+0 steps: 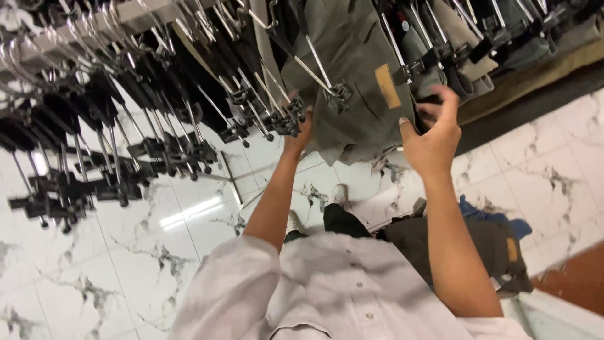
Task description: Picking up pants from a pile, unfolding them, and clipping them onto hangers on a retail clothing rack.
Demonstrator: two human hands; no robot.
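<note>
Gripping the olive-green trousers [358, 82] hanging on the rail [94, 28]: left hand [298, 135] closing on the clip hanger's [327, 88] edge, fingers half hidden behind cloth; right hand [434, 135] curling at the waistband, grasp hard to confirm. Crowding close on both sides, empty hangers [126, 157] and more garments. Lying below, folded trousers [465, 242] on marble floor [126, 264].
</note>
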